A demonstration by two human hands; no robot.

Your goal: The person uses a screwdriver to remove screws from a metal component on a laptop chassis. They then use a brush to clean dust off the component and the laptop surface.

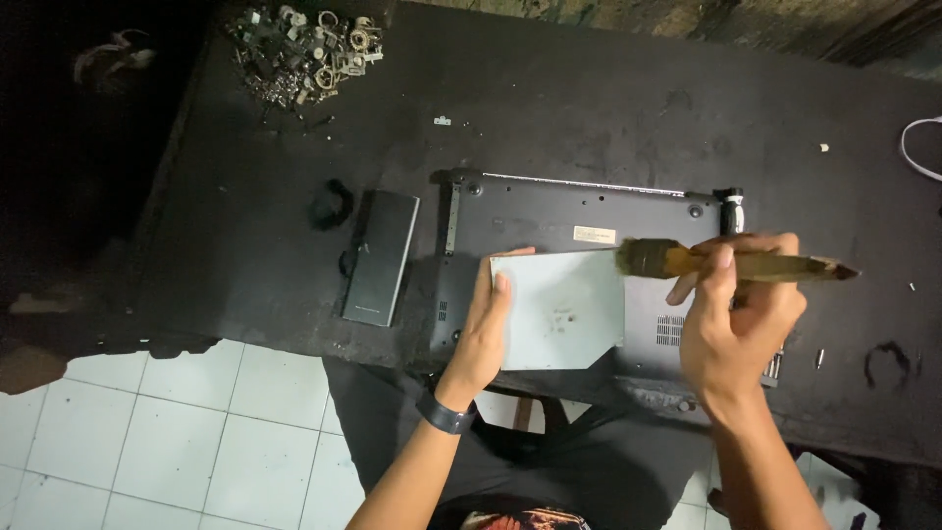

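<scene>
Far left is basically black, so you can't make out much there beyond some pale floor tiles (177, 432) below the table edge. Up top sits a heap of small metal scraps (304, 54), too jumbled to pick apart. Further in, a slim dark battery pack (381, 257) lies just beside the upturned laptop (589, 211). Your left hand (486, 334) pinches the left edge of the pale grey panel (564, 309), which rests on the laptop's base and hides its middle. Your right hand (736, 324) is wrapped round a wooden-handled brush (736, 263), bristles touching the panel's top right corner. Your fingers cover part of the handle.
</scene>
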